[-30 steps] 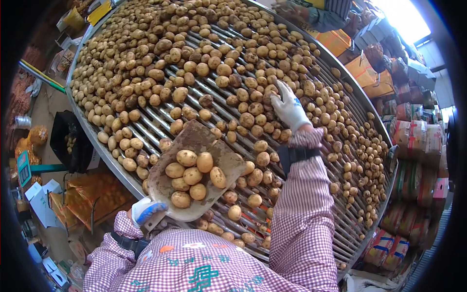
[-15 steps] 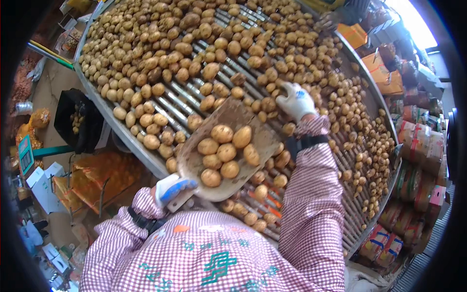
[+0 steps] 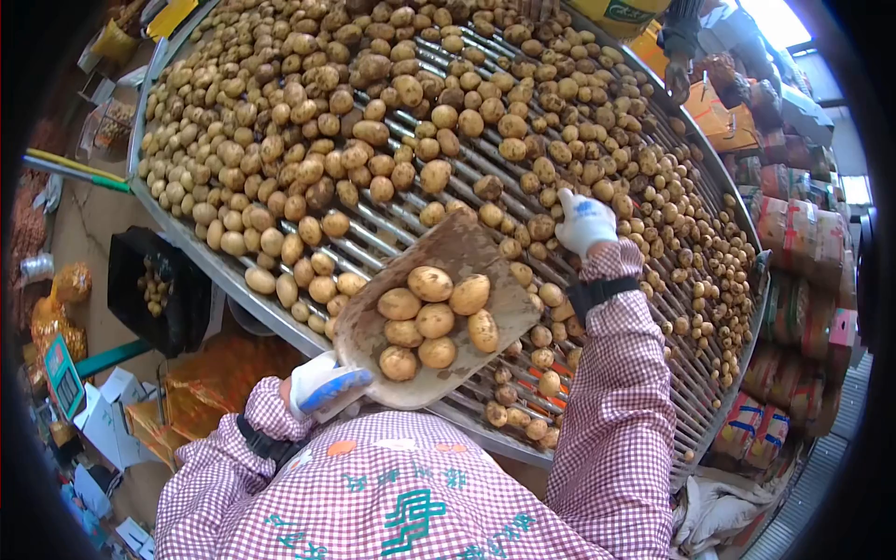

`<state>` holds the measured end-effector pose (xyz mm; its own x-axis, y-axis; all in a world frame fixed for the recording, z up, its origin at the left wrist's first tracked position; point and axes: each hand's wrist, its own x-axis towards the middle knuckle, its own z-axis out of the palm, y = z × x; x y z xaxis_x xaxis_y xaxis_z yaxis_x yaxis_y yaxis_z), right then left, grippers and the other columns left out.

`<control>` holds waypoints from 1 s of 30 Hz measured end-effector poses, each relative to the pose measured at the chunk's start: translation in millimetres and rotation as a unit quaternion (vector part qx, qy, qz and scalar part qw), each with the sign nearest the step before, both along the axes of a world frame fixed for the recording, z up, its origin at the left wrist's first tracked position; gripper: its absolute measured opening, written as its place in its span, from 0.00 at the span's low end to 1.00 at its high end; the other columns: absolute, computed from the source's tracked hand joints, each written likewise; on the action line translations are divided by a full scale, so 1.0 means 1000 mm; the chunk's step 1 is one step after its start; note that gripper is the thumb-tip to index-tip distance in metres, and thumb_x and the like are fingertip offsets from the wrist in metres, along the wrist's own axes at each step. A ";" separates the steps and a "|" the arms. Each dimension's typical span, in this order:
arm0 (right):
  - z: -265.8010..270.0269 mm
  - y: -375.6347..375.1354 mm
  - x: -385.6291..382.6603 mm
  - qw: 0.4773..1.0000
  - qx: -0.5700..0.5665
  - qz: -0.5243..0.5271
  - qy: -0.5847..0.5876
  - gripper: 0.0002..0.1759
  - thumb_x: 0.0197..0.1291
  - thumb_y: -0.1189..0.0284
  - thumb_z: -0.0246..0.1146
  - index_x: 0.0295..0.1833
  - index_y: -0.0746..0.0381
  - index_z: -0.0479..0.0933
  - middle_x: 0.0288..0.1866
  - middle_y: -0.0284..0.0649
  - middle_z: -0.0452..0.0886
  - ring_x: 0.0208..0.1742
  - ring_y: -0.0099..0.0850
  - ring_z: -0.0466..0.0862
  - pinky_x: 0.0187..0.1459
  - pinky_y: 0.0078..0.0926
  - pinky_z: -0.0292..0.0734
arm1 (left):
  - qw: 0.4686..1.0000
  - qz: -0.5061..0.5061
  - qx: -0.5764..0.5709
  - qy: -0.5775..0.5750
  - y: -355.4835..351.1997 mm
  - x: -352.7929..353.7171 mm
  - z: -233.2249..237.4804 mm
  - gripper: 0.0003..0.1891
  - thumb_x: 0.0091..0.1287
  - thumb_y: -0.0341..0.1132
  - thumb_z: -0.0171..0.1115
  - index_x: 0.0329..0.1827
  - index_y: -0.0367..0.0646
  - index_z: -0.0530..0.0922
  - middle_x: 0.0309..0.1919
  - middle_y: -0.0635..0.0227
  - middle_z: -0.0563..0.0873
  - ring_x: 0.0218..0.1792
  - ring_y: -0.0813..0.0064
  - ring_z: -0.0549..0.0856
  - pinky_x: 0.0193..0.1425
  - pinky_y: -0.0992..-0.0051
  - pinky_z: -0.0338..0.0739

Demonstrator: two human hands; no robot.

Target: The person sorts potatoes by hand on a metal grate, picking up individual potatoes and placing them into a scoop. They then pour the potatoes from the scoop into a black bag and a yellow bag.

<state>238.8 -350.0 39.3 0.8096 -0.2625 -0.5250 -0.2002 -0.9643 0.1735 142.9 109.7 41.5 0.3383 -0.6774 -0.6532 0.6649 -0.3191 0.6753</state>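
Note:
My left hand [image 3: 320, 385], in a white and blue work glove, is closed around the handle of a wide, dirt-stained scoop [image 3: 448, 245]. Several potatoes [image 3: 434, 320] lie in the scoop, which rests over the near edge of a slatted metal sorting table [image 3: 387, 217]. My right hand [image 3: 588, 222], in a white glove, is over the potatoes on the slats right of the scoop. One finger is stretched out and the others bend downward, partly hidden; no potato shows in it. Loose potatoes [image 3: 308, 163] cover much of the table.
A black bin [image 3: 126, 280] with a few potatoes stands left of the table, near orange mesh sacks [image 3: 201, 383]. At the upper right, another person's gloved hand [image 3: 679, 79] hangs by the table's rim. Stacked packed sacks [image 3: 803, 243] line the right side.
My right hand has shifted slightly right and down, its fingers more bent. The loaded scoop stays in my left hand. A co-worker's hand now shows at the upper right.

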 end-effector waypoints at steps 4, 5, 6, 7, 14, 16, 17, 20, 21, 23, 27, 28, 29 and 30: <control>0.004 0.011 -0.029 0.961 0.150 -0.133 -0.190 0.32 0.61 0.57 0.68 0.66 0.60 0.71 0.54 0.47 0.84 0.57 0.43 0.85 0.57 0.42 0.81 | 0.998 0.015 0.026 0.046 0.030 0.034 0.000 0.17 0.74 0.38 0.62 0.58 0.35 0.80 0.42 0.67 0.87 0.37 0.78 0.84 0.40 0.75 0.79; 0.014 0.028 -0.030 0.927 0.226 -0.197 -0.226 0.32 0.60 0.58 0.69 0.66 0.61 0.71 0.52 0.48 0.84 0.54 0.41 0.86 0.55 0.40 0.82 | 0.999 -0.011 0.042 0.024 0.039 0.040 -0.006 0.16 0.74 0.36 0.62 0.59 0.35 0.80 0.44 0.66 0.87 0.42 0.76 0.84 0.46 0.74 0.79; 0.024 0.052 -0.032 0.885 0.332 -0.199 -0.259 0.31 0.60 0.59 0.70 0.65 0.62 0.72 0.51 0.47 0.83 0.52 0.40 0.86 0.54 0.38 0.83 | 0.998 -0.038 0.058 0.001 0.044 0.049 -0.007 0.15 0.74 0.34 0.61 0.59 0.35 0.80 0.47 0.65 0.87 0.46 0.75 0.84 0.51 0.73 0.80; 0.034 0.079 -0.033 0.830 0.433 -0.199 -0.289 0.31 0.60 0.59 0.71 0.64 0.64 0.72 0.50 0.47 0.83 0.50 0.39 0.86 0.53 0.37 0.83 | 0.995 -0.065 0.073 -0.021 0.050 0.057 -0.008 0.15 0.75 0.32 0.61 0.60 0.34 0.79 0.50 0.65 0.87 0.51 0.73 0.85 0.56 0.72 0.80; 0.048 0.148 0.005 0.827 0.493 -0.046 -0.268 0.32 0.68 0.60 0.63 0.70 0.68 0.68 0.67 0.60 0.75 0.69 0.51 0.76 0.69 0.42 0.72 | 0.998 0.055 -0.005 0.043 0.067 0.098 -0.018 0.18 0.75 0.44 0.63 0.52 0.36 0.81 0.32 0.68 0.87 0.26 0.80 0.84 0.31 0.79 0.80; 0.024 0.118 0.035 0.873 0.358 -0.041 -0.328 0.29 0.68 0.61 0.62 0.68 0.67 0.70 0.67 0.58 0.76 0.67 0.53 0.76 0.69 0.44 0.72 | 0.997 0.038 -0.001 0.071 0.079 0.101 -0.023 0.17 0.75 0.44 0.62 0.50 0.36 0.81 0.29 0.68 0.86 0.26 0.80 0.84 0.31 0.79 0.79; 0.010 0.101 0.048 0.904 0.243 -0.014 -0.351 0.28 0.68 0.62 0.61 0.68 0.66 0.71 0.66 0.56 0.77 0.66 0.53 0.77 0.68 0.45 0.72 | 0.997 0.001 0.036 0.075 0.078 0.108 -0.013 0.19 0.72 0.42 0.64 0.59 0.37 0.80 0.39 0.67 0.87 0.36 0.79 0.85 0.34 0.78 0.79; -0.033 0.068 0.075 0.957 0.116 -0.035 -0.263 0.29 0.65 0.63 0.63 0.70 0.59 0.70 0.71 0.50 0.73 0.67 0.53 0.75 0.68 0.48 0.71 | 0.999 -0.032 0.018 0.022 0.079 0.111 -0.026 0.19 0.72 0.41 0.64 0.56 0.35 0.82 0.43 0.63 0.89 0.44 0.71 0.87 0.48 0.71 0.81; -0.032 0.071 0.083 0.979 0.053 -0.049 -0.192 0.30 0.64 0.63 0.64 0.71 0.56 0.70 0.73 0.48 0.71 0.68 0.51 0.74 0.67 0.48 0.72 | 0.999 -0.023 0.015 0.024 0.078 0.114 -0.025 0.19 0.72 0.41 0.64 0.56 0.35 0.82 0.43 0.63 0.89 0.44 0.71 0.87 0.48 0.71 0.81; -0.034 0.077 0.103 0.994 -0.030 -0.021 -0.101 0.30 0.61 0.61 0.69 0.68 0.51 0.71 0.68 0.45 0.71 0.66 0.48 0.76 0.63 0.48 0.75 | 0.996 -0.079 0.006 -0.051 0.075 0.120 -0.022 0.20 0.71 0.41 0.63 0.56 0.33 0.82 0.45 0.62 0.90 0.48 0.68 0.87 0.54 0.68 0.80; -0.027 0.075 0.119 0.986 0.076 -0.060 -0.139 0.30 0.63 0.56 0.67 0.68 0.53 0.70 0.65 0.49 0.74 0.60 0.50 0.82 0.58 0.48 0.79 | 0.994 -0.082 -0.017 -0.075 0.080 0.117 -0.039 0.23 0.74 0.47 0.60 0.57 0.34 0.83 0.49 0.56 0.89 0.52 0.66 0.86 0.60 0.65 0.78; -0.030 0.076 0.122 0.977 0.110 -0.041 -0.178 0.33 0.64 0.55 0.65 0.71 0.53 0.68 0.64 0.51 0.75 0.61 0.51 0.82 0.58 0.48 0.79 | 0.995 -0.071 -0.026 -0.064 0.078 0.118 -0.036 0.23 0.74 0.47 0.61 0.59 0.35 0.82 0.53 0.54 0.88 0.54 0.67 0.85 0.62 0.65 0.78; -0.033 0.076 0.126 0.978 0.110 -0.037 -0.172 0.33 0.64 0.55 0.65 0.71 0.53 0.68 0.64 0.51 0.75 0.61 0.51 0.82 0.58 0.48 0.79 | 0.996 -0.067 -0.027 -0.058 0.075 0.120 -0.032 0.23 0.74 0.47 0.61 0.59 0.35 0.82 0.53 0.54 0.88 0.54 0.67 0.85 0.62 0.65 0.78; -0.029 0.083 0.132 0.977 0.117 -0.027 -0.176 0.34 0.64 0.55 0.64 0.73 0.53 0.67 0.64 0.52 0.76 0.60 0.51 0.83 0.58 0.48 0.79 | 0.996 -0.067 -0.026 -0.048 0.073 0.122 -0.028 0.24 0.74 0.47 0.61 0.61 0.35 0.81 0.54 0.55 0.88 0.56 0.67 0.85 0.63 0.65 0.78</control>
